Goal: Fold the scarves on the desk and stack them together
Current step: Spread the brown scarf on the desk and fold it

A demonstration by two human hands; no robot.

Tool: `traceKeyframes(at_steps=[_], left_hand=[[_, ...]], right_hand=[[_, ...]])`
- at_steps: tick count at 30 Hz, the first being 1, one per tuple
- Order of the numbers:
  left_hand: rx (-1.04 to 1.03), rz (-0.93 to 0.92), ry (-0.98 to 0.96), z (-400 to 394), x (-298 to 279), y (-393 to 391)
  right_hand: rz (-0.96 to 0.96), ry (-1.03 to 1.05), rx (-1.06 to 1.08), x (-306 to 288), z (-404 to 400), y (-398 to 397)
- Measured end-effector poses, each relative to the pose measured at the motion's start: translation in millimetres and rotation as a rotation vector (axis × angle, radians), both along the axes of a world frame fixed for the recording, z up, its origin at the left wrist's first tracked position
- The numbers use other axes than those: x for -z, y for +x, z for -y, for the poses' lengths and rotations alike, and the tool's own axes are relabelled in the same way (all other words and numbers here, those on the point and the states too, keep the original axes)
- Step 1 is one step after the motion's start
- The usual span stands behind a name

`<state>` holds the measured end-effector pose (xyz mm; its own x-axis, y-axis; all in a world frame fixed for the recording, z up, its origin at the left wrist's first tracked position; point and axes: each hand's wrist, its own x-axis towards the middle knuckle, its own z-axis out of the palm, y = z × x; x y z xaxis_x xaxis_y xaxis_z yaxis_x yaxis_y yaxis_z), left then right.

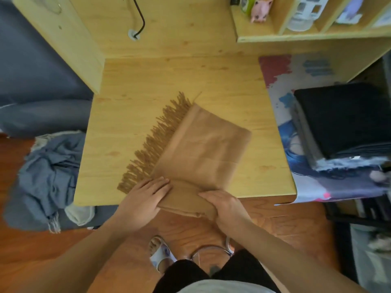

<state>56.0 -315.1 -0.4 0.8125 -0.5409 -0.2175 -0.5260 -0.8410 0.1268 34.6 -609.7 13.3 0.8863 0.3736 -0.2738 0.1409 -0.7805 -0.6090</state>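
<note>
Now both hands (146,193) on tan scarf (203,149).

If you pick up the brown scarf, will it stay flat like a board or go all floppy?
Probably floppy: the brown scarf is soft cloth, and its near end already droops over the desk edge by the left hand and right hand. The folds would likely slip open, and the fringe would dangle. It looks light.

forearms: both mine bare, no sleeves in view | wrists: no watch, no rings | top: pale grey shirt hem (222,287) | legs: black shorts (186,273) | foot: white slipper (160,253) with blue print
</note>
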Motion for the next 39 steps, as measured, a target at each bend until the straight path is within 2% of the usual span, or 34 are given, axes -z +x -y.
traceKeyframes(at_steps=[2,6,9,11,13,16,19,21,26,28,30,31,33,34,36,37,38,39], left_hand=[[-0.140,-0.129,-0.099,0.7,-34.1,-0.6],[-0.460,-0.652,-0.340,9.5,-99.8,39.1],[-0.550,-0.802,-0.432,27.6,-129.5,102.6],[-0.643,-0.854,-0.484,54.1,-135.8,145.7],[-0.713,-0.835,-0.505,86.7,-125.6,178.6],[-0.708,-0.751,-0.271,128.9,-92.9,190.8],[-0.714,-0.637,-0.156,141.3,-61.4,177.7],[-0.753,-0.578,-0.171,142.2,-53.2,173.7],[-0.932,-0.474,-0.278,139.3,-51.4,153.2],[-0.821,-0.304,-0.155,135.3,-51.5,141.8],[-0.501,0.012,-0.002,140.3,-51.5,122.0],[-0.320,0.095,-0.014,147.1,-50.9,110.4],[-0.070,0.096,-0.036,161.4,-41.0,87.0],[-0.049,0.040,-0.008,165.0,-31.8,80.0],[-0.116,-0.057,0.062,165.4,-10.8,76.8],[-0.135,-0.051,0.076,164.1,-1.7,79.4],[-0.139,-0.046,0.084,163.7,5.7,83.5],[-0.130,-0.050,0.085,164.7,9.5,86.4]], right_hand=[[-0.254,0.107,0.047,-22.1,18.5,3.5],[-0.508,0.276,0.168,-60.4,45.7,26.8],[-0.558,0.445,0.336,-72.0,65.6,53.6],[-0.603,0.593,0.546,-66.0,73.8,73.0],[-0.657,0.665,0.789,-48.4,76.2,84.9],[-0.648,0.494,0.998,-13.8,71.9,91.9],[-0.547,0.324,1.037,-8.2,61.1,98.9],[-0.498,0.273,1.050,-10.8,57.5,103.8],[-0.524,0.217,1.063,-9.5,56.8,106.8],[-0.555,0.163,1.055,-12.9,55.9,109.8],[-0.551,0.127,1.045,-13.7,55.2,111.8],[-0.530,0.106,1.034,-15.1,55.6,112.3],[-0.396,-0.017,0.977,-16.6,58.8,110.5],[-0.242,-0.117,0.908,-17.2,59.0,105.6],[0.201,-0.279,0.598,-14.1,56.5,93.7],[0.300,-0.331,0.373,-9.5,56.1,89.0],[0.285,-0.392,0.161,-2.8,58.6,86.2],[0.186,-0.437,0.040,4.1,63.6,87.0]])
